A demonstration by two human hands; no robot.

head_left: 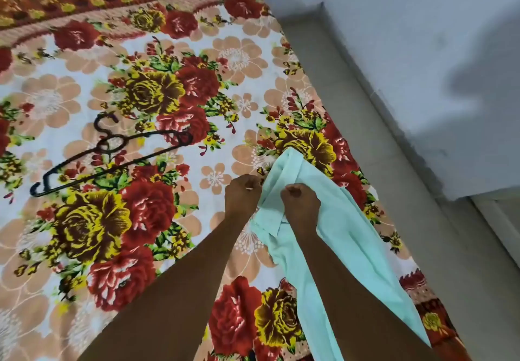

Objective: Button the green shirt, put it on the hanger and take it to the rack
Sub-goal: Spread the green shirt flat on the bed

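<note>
We look down along both bare forearms, which reach forward from the bottom edge of the head view and converge toward the middle right of the picture. Our left hand (243,194) is curled into a loose fist, knuckles up, and its fingers pinch the left edge of the green shirt (323,237); what exactly lies between the fingertips we cannot tell, since the back of the hand hides them. Our right hand (300,201) sits just beside it at about three o'clock, also fisted with the wrist bent down, its fingers closed on a fold of the same shirt near what looks like the collar. The two hands are near each other but apart, with a strip of pale green cloth between them. The shirt lies bunched on the bed (253,51), which is covered by a floral sheet with red and yellow roses; from our hands the cloth runs toward five o'clock, partly under the right forearm, down to the bottom edge of the frame. A black hanger (112,158) lies flat on the bed well apart from the shirt, at about nine o'clock from our hands, its hook pointing toward twelve. Beyond the bed's right edge, at about two o'clock, stands a grey wall (422,37).
</note>
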